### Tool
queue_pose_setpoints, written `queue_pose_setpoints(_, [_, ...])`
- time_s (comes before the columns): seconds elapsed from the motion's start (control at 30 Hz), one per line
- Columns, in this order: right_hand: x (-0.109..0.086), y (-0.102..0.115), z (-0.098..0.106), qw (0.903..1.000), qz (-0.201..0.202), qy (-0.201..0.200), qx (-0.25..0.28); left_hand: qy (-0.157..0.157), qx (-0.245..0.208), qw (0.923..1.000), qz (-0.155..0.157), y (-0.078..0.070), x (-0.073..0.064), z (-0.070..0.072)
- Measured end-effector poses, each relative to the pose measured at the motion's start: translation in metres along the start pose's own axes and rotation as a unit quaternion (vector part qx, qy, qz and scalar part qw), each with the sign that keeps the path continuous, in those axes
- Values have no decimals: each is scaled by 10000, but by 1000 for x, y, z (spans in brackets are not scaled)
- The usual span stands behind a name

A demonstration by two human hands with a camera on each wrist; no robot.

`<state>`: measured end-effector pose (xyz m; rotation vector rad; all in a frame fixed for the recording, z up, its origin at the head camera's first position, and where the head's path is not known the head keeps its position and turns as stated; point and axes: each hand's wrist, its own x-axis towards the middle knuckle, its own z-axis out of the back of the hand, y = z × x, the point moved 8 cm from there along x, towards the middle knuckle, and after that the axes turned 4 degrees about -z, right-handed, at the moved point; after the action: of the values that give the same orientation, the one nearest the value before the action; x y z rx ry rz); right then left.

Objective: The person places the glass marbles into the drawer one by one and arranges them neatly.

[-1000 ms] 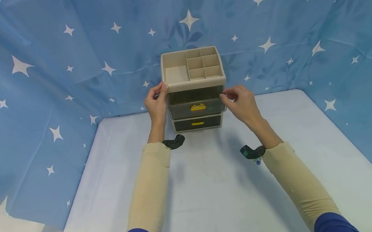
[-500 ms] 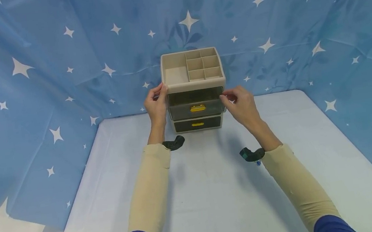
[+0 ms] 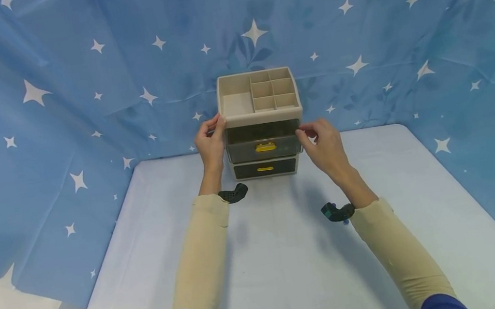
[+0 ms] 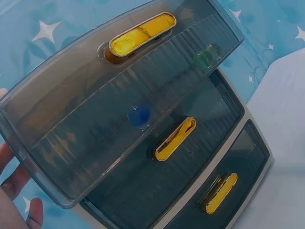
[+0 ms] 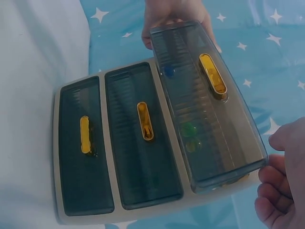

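Note:
A beige desktop organizer [image 3: 263,117] with three smoky see-through drawers stands at the back of the table. Its top drawer [image 5: 228,129] is pulled part way out, with a yellow handle [image 4: 143,34] on its front. Through the plastic I see a blue ball [image 4: 138,115], a green ball [image 5: 188,129] and a yellowish ball [image 5: 193,145]. My left hand [image 3: 210,142] holds the drawer's left end, its fingertips partly hidden behind the plastic. At the right end, my right hand [image 3: 324,145] pinches the front corner between thumb and curled fingers.
The middle drawer [image 5: 157,171] and bottom drawer [image 5: 76,186] are closed. Open compartments [image 3: 273,88] top the organizer. A small blue thing [image 3: 345,222] shows below the right wrist camera [image 3: 337,212]. A blue star-patterned cloth [image 3: 161,72] hangs behind the white table [image 3: 273,276].
The scene sits slightly lower in the head view. Hands, organizer and pulled-out drawer keep nearly the same places relative to one another.

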<state>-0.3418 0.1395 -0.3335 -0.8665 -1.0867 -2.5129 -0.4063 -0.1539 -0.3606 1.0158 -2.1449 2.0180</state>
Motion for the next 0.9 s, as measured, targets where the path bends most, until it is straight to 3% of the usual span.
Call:
queue_pose_setpoints(0.7, [-19, -2, 18, 9997, 64, -219, -41, 23, -37, 9999, 124, -4, 0, -1])
queue_pose_setpoints(0.9, [-27, -5, 22, 9997, -52, -201, -98, 154, -5, 9996, 215, -27, -8, 1])
